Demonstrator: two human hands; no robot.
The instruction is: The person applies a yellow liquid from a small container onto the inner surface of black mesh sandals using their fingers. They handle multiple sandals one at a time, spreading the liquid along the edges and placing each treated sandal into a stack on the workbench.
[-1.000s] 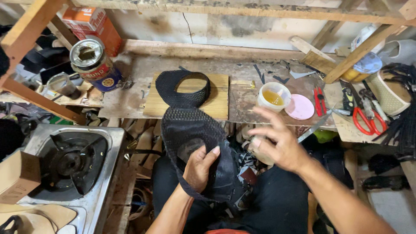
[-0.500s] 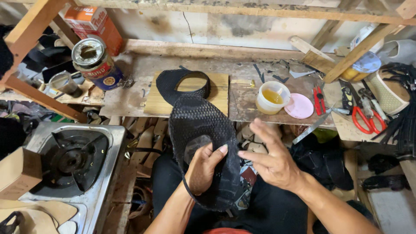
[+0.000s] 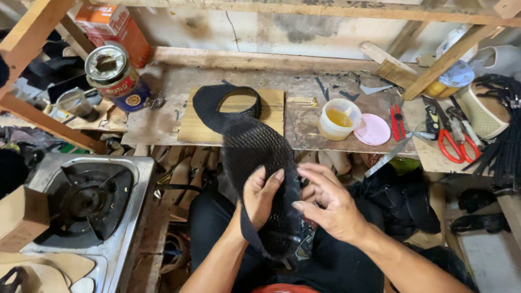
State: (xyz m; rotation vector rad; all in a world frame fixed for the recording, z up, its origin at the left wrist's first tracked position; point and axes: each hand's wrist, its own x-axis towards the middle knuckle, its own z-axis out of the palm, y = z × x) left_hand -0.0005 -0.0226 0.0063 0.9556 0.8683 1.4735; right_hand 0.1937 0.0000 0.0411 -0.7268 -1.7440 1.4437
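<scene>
Grip: left hand (image 3: 259, 198) cups mesh upper (image 3: 255, 157), right hand (image 3: 331, 206) pinches its edge.
Tip: keep mesh taut, fingers flat.
Glue cup (image 3: 338, 119): beyond upper, on counter (image 3: 304, 92).

We are hiding the lower middle of the black mesh shoe upper (image 3: 255, 157) behind our left hand (image 3: 260, 195), and our right hand (image 3: 325, 203) is covering its right edge. The gas stove (image 3: 81, 206) is running off the left edge. The orange box (image 3: 111, 27) is getting cut off at the top.
</scene>
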